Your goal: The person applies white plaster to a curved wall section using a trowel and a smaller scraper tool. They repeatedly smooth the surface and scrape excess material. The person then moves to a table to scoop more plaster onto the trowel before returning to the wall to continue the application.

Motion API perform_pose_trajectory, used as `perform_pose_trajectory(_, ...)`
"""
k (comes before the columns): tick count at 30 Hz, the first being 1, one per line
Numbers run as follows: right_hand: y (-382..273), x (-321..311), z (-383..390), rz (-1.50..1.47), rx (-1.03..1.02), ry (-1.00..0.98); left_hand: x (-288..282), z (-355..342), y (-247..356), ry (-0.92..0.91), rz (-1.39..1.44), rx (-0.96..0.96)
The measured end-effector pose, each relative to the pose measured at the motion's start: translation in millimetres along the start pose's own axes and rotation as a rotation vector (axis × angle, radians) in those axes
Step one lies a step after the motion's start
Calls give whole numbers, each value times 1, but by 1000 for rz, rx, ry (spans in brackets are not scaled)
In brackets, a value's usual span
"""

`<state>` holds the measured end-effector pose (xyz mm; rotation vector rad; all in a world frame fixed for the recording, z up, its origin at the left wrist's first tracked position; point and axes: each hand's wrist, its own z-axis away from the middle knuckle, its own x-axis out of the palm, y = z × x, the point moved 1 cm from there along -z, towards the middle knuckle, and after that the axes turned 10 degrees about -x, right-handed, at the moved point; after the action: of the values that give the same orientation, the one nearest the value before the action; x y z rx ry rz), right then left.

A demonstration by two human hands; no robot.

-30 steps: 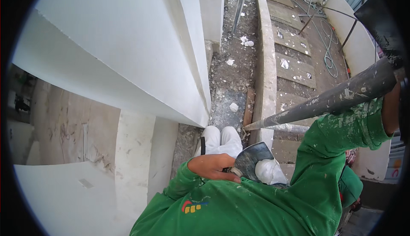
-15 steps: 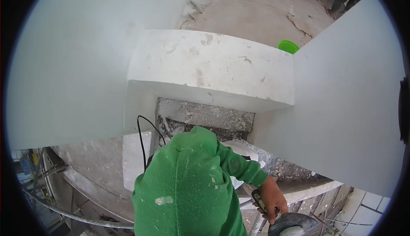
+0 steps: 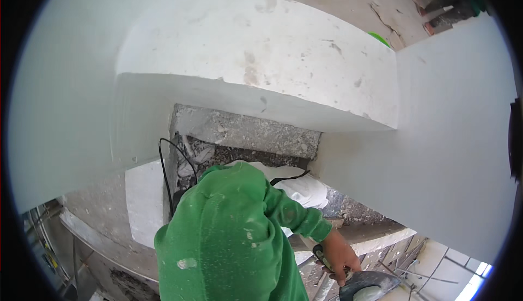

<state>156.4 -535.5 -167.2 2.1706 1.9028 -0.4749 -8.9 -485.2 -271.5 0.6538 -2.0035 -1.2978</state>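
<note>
My left arm, in a plaster-spotted green sleeve (image 3: 223, 235), rises from the lower edge and bends back down to the right. At its end, my left hand (image 3: 340, 251) is closed around the dark handle of a trowel (image 3: 381, 281). Its broad, dark, rounded blade carries a lump of white paste (image 3: 369, 293). Beyond the hand is a pale ledge (image 3: 384, 241). My right hand does not show.
A thick white block (image 3: 261, 39) spans two smooth white walls. Below it is a rough concrete recess (image 3: 245, 129) with rubble. A black cable (image 3: 163, 162) loops beside my sleeve, and a white sack (image 3: 305, 190) lies behind it. Another person's legs (image 3: 452, 9) stand at far right.
The view has shifted, so the white block appears higher and larger and the green bucket is mostly hidden. My left hand sits slightly further left, still holding the trowel.
</note>
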Motion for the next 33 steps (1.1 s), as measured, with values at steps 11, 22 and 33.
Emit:
perform_pose_trajectory(11, -51, -30, 54, -46, 261, 257, -5, 56, 50, 199, -203, -519)
perform_pose_trajectory(22, -99, -14, 108, 88, 282, 337, 6, 106, 21, 375, -39, -537)
perform_pose_trajectory(33, -50, -59, -5, 98, 79, 540, -20, 175, 59, 887, 63, -207)
